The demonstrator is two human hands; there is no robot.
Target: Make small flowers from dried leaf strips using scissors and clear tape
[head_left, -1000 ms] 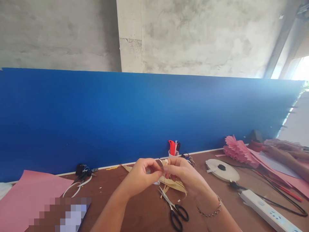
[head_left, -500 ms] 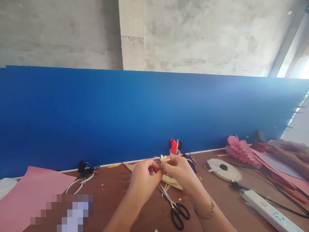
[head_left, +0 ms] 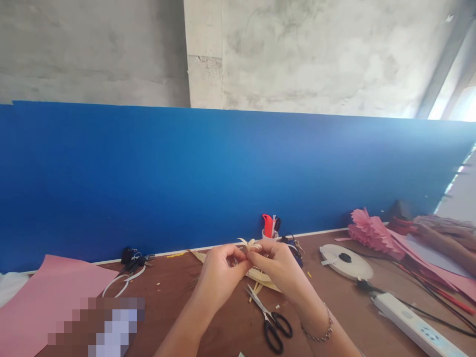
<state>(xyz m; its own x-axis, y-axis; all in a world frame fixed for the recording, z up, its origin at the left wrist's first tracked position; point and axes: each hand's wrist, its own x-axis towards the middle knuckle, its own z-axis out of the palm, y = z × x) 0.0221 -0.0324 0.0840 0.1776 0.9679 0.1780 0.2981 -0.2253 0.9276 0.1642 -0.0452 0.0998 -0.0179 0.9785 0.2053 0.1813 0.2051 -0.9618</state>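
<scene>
Both hands meet over the middle of the brown table. A small cream petal-like piece (head_left: pixel 249 243) sticks up from between the fingertips. My left hand (head_left: pixel 226 267) pinches at its base, thumb and forefinger together. My right hand (head_left: pixel 273 258), with a bracelet on the wrist, pinches it from the other side. Below the hands lie cream strips (head_left: pixel 263 278), partly hidden by them. Black-handled scissors (head_left: pixel 269 317) lie partly open just below, blades pointing up and left.
Pink paper (head_left: pixel 55 292) covers the left side. A cup (head_left: pixel 269 233) holds pens and a red tool. To the right are a white disc (head_left: pixel 351 263), a power strip (head_left: pixel 412 320), cables, and pink pleated paper (head_left: pixel 372 230) by another person's hand (head_left: pixel 442 245).
The cream piece between my fingertips has turned slightly, its petals now spread further left. My left fingers have moved a little closer to my right ones.
</scene>
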